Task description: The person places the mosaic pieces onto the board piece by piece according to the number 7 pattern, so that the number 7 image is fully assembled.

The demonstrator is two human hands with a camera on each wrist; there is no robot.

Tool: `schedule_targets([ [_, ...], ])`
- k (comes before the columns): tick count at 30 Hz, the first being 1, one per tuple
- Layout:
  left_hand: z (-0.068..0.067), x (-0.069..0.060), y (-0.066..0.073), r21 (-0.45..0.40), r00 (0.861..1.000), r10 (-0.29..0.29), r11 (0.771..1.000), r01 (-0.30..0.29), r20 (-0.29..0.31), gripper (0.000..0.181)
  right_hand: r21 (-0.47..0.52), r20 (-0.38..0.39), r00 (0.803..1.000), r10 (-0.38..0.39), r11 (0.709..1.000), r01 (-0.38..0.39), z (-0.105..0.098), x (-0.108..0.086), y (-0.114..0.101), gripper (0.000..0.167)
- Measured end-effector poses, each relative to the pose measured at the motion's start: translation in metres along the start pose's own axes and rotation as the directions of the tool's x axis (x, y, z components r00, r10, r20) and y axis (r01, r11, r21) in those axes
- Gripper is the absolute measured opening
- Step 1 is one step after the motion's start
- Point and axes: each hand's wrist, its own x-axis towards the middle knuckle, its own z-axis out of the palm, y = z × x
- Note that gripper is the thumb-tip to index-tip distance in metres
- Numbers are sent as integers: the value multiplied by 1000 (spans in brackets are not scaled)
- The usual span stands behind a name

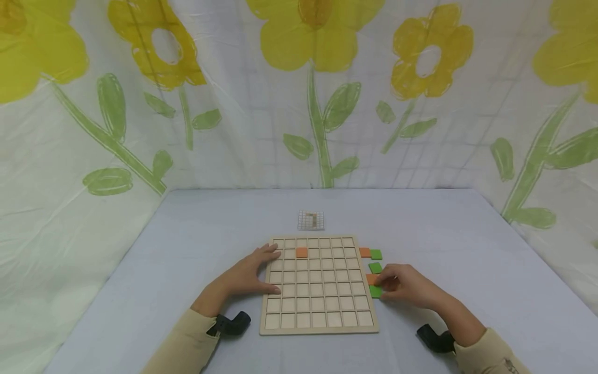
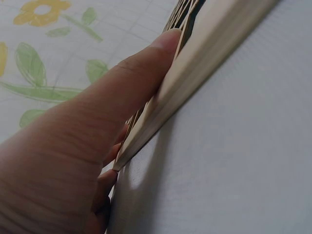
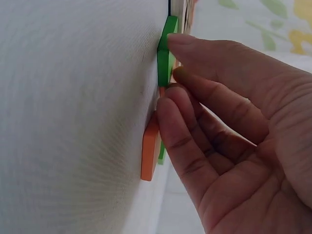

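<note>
A pale wooden grid board (image 1: 317,331) lies flat, with one orange tile (image 1: 301,252) in its second row from the back. My left hand (image 1: 249,272) is spread over the board's left edge; in the left wrist view its straight thumb (image 2: 141,68) rests on the frame. Beside the board's right edge, my right hand (image 1: 411,285) reaches with bent fingers to a green tile (image 1: 375,292) and an orange tile (image 1: 371,279). In the right wrist view the thumb touches the green tile (image 3: 165,58); whether it is pinched is unclear.
Farther back along the right edge lie another orange tile (image 1: 364,252) and two green tiles, one at the back (image 1: 376,254) and one nearer (image 1: 375,267). A small card with a grid pattern (image 1: 310,220) lies behind the board. A flower-printed curtain (image 1: 243,130) hangs beyond the table.
</note>
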Motion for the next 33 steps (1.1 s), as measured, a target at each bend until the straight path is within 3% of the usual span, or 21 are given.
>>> schedule_targets([
  [22,0,1,0,12,1000,-22,1000,22,5,94,-43,22,999,23,999,-22,-7,0,-5,23],
  [33,0,0,-1,7,1000,-20,1000,20,5,95,-30,-15,998,-61,998,60,-17,13,-15,19],
])
